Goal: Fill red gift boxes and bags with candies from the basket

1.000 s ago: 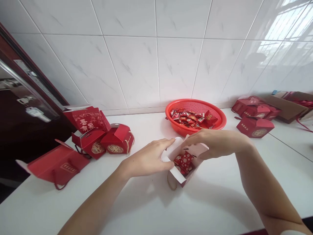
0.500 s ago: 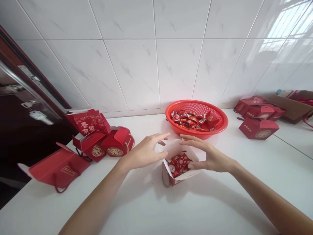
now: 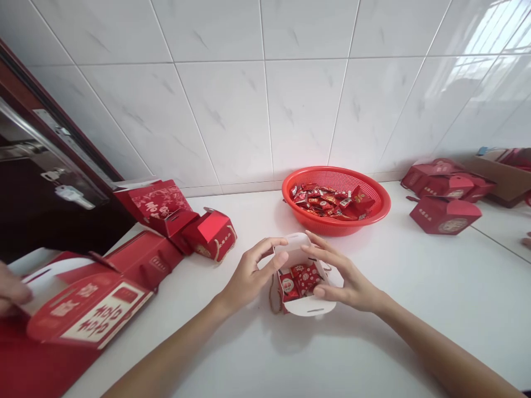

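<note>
A small red candy box (image 3: pixel 310 305) with a white inside stands on the table between my hands, its top flaps up and outward. Red-wrapped candies (image 3: pixel 305 279) fill it, and a twine handle hangs at its left side. My left hand (image 3: pixel 259 271) is at the box's left side, fingers at the edge of the back flap and thumb over the opening. Around the right side curves my right hand (image 3: pixel 346 273), its fingers on the back flap and its thumb on the front flap.
Behind the box sits a red plastic basket (image 3: pixel 336 225) of candies. Closed red boxes (image 3: pixel 446 215) stand at the right, beside a cardboard carton (image 3: pixel 504 179). More red boxes (image 3: pixel 211 235) are at the left. Another person's hand (image 3: pixel 12 290) holds a large red box (image 3: pixel 95 315) there.
My hands have come in onto the candy box, and its front flap tilts more toward me. At the left, another person's hand has come into view with a large red box.
</note>
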The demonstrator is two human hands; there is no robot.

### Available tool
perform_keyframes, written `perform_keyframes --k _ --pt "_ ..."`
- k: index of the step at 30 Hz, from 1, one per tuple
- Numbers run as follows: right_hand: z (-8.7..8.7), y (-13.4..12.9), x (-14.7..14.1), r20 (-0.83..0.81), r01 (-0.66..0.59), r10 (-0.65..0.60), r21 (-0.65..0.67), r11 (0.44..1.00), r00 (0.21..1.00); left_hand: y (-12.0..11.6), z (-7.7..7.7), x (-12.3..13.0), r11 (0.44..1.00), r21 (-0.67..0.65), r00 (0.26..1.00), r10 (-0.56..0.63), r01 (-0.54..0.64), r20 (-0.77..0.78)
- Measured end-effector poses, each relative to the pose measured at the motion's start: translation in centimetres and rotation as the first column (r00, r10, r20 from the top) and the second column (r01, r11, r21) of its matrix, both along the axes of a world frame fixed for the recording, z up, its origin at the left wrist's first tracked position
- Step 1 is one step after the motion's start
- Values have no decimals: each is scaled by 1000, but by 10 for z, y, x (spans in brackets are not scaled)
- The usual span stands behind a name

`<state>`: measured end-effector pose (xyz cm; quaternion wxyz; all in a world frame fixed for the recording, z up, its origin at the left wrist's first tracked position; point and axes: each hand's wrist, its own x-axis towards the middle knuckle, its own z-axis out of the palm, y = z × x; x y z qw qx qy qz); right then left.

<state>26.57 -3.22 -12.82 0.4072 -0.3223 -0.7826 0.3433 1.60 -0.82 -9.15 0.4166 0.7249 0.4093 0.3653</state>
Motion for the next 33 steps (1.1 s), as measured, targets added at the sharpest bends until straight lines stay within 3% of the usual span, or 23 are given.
perform_keyframes --k 4,9,15,18,21,33 --pt "-6 -4 -5 16 -45 45 -25 999 999 -1 -9 9 997 -64 998 -38 41 57" --pt "-12 -5 -9 54 -63 68 -103 993 996 -4 -21 19 999 7 999 -32 32 14" --pt "-10 -8 -9 37 -9 16 -170 985 999 -5 -28 17 998 -28 998 -53 52 -20" --pt "-11 -10 -10 24 57 -53 -187 981 998 -7 -32 17 1000 -17 999 -3 4 41" --pt "-11 -12 -13 -13 101 -105 -173 980 994 -10 -36 17 995 -86 988 69 -58 135" --pt "-16 -13 -10 -138 -46 17 -211 976 990 -13 -38 21 979 -190 959 117 -68 259"
